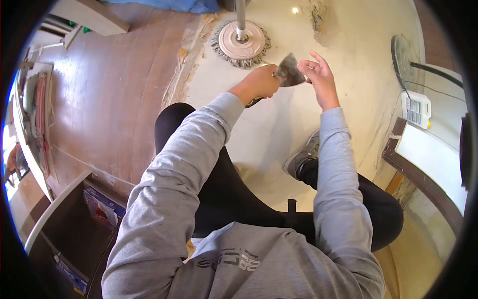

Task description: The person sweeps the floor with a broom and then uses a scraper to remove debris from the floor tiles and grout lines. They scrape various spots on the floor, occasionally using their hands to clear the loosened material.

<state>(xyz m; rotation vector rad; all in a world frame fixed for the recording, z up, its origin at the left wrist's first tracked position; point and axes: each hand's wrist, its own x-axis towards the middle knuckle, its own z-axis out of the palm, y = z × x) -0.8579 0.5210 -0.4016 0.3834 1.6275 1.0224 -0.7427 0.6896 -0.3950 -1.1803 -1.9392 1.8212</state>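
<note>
My left hand (261, 81) is wrapped round the dark handle of a putty knife (289, 71). Its wide, smeared metal blade points up and to the right, held above the floor. At the blade's right edge, my right hand (320, 77) has thumb and forefinger pinched against the corner, while its other fingers stick up. Most of the handle is hidden inside my left fist; a dark end shows below it.
A round mop (242, 42) stands just beyond my hands. Rubble (318, 20) lies farther back. On the right are a white jug (416, 108) and a fan (406, 60). An open drawer (59, 214) is at lower left. Brown flooring (114, 74) meets the pale floor along a rough edge.
</note>
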